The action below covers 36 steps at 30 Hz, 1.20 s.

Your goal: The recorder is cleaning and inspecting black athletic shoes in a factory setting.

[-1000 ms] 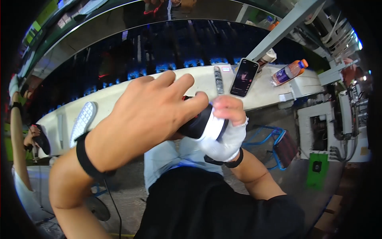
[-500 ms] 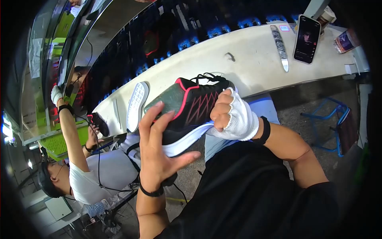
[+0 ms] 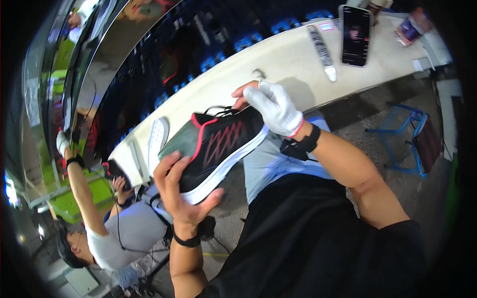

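A black sneaker (image 3: 223, 144) with pink-red trim and criss-cross stitching tilts in front of me, toe to the right. A dark green form (image 3: 181, 144) fills its opening, and a white sole (image 3: 213, 179) runs along its lower edge. My bare left hand (image 3: 181, 191) grips the heel end, fingers on the green form and thumb by the sole. At the toe, my right hand (image 3: 276, 109), in a white glove with bare fingertips, is closed round the front; the toe tip is partly hidden. Black laces (image 3: 221, 109) stick up from the top.
Behind the sneaker, a pale bench (image 3: 208, 84) holds another white sole (image 3: 158, 134), a wrapped-handle knife (image 3: 323, 52), a phone (image 3: 356, 37) and a bottle (image 3: 413, 27). A blue-framed stool (image 3: 410, 134) stands right. A co-worker (image 3: 126, 223) at left handles a dark shoe (image 3: 117, 174).
My right hand has moved from the sole's drooping front part up to the toe. The white sole now lies close against the sneaker. My left hand keeps its hold on the heel.
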Each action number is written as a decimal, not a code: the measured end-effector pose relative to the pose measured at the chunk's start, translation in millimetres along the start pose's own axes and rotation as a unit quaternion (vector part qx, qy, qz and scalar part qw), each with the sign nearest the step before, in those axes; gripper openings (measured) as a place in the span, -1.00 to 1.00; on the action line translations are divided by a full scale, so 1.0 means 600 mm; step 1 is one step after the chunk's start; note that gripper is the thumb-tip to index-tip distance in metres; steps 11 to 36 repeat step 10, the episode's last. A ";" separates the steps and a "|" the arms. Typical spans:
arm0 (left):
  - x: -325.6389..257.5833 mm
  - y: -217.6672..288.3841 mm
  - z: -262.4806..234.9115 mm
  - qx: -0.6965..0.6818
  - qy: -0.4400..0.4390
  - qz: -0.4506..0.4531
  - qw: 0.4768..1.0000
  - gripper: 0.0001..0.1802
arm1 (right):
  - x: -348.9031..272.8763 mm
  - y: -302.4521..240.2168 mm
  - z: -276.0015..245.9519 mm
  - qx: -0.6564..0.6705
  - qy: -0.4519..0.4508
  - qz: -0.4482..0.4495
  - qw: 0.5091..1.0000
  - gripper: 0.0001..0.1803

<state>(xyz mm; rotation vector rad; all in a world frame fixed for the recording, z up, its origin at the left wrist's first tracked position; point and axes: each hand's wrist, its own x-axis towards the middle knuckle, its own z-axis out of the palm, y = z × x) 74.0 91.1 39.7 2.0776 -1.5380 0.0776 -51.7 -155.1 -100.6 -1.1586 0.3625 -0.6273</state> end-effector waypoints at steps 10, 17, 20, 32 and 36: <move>0.095 -0.083 -0.218 0.221 0.084 0.199 0.951 -0.13 | 0.003 0.020 -0.111 -0.369 0.117 -0.237 0.891 -0.68; 0.095 -0.083 -0.218 0.221 0.084 0.199 0.951 -0.13 | 0.003 0.020 -0.111 -0.369 0.117 -0.237 0.891 -0.68; 0.095 -0.083 -0.218 0.221 0.084 0.199 0.951 -0.13 | 0.003 0.020 -0.111 -0.369 0.117 -0.237 0.891 -0.68; 0.095 -0.083 -0.218 0.221 0.084 0.199 0.951 -0.13 | 0.003 0.020 -0.111 -0.369 0.117 -0.237 0.891 -0.68; 0.095 -0.083 -0.218 0.221 0.084 0.199 0.951 -0.13 | 0.003 0.020 -0.111 -0.369 0.117 -0.237 0.891 -0.68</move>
